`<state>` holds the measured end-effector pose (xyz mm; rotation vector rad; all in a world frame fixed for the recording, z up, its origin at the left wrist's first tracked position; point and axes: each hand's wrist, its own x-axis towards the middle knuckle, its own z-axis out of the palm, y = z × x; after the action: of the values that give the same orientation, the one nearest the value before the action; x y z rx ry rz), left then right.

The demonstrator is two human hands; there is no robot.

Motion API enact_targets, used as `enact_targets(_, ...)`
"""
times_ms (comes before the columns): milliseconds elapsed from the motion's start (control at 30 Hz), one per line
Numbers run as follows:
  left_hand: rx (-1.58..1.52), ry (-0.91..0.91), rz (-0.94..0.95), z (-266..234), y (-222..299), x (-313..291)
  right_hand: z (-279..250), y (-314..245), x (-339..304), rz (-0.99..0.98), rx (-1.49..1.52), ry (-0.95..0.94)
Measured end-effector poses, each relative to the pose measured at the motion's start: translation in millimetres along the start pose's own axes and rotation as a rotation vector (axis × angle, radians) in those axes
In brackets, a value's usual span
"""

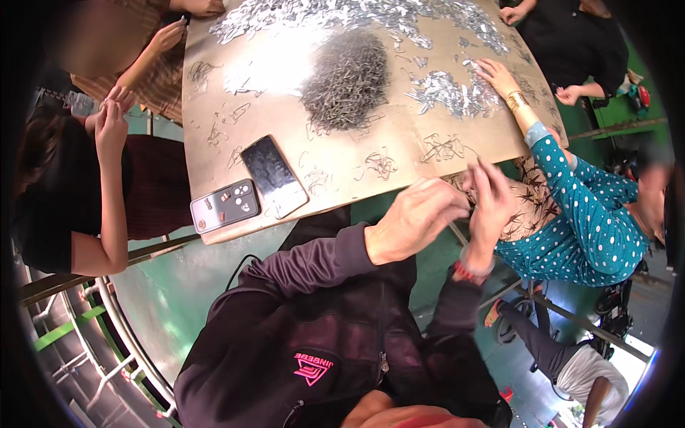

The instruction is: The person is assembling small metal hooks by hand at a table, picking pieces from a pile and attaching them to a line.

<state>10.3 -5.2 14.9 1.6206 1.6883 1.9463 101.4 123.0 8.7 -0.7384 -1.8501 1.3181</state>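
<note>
Dark wiry strands (442,148), loose at two o'clock; left hand (416,220), right hand (491,207), at three, whether fingers grasp anything we cannot tell; paired fingerwork underway, we judge, next needing steady pinching.

The heap of thin pieces (348,82) is dark grey, the small flat strips (441,91) silver. A co-worker's teal sleeve (554,160) has white dots; the flat tabletop (408,137) is tan.

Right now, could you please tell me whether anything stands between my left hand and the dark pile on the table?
Nothing tall visibly does; only a small tangle lies on the table roughly between your left hand and the dark pile. The black-screened phone lies left of that path.
</note>
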Motion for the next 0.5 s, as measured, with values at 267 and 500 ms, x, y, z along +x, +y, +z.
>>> enact_targets(267, -0.127, -0.120, -0.005, -20, 7, -7, 48, 119, 138, -0.774, -0.704, -0.630)
enact_targets(500, -0.168, -0.138, -0.111, -30, -11, -22, 58, 121, 142, -0.899, -0.905, -0.744)
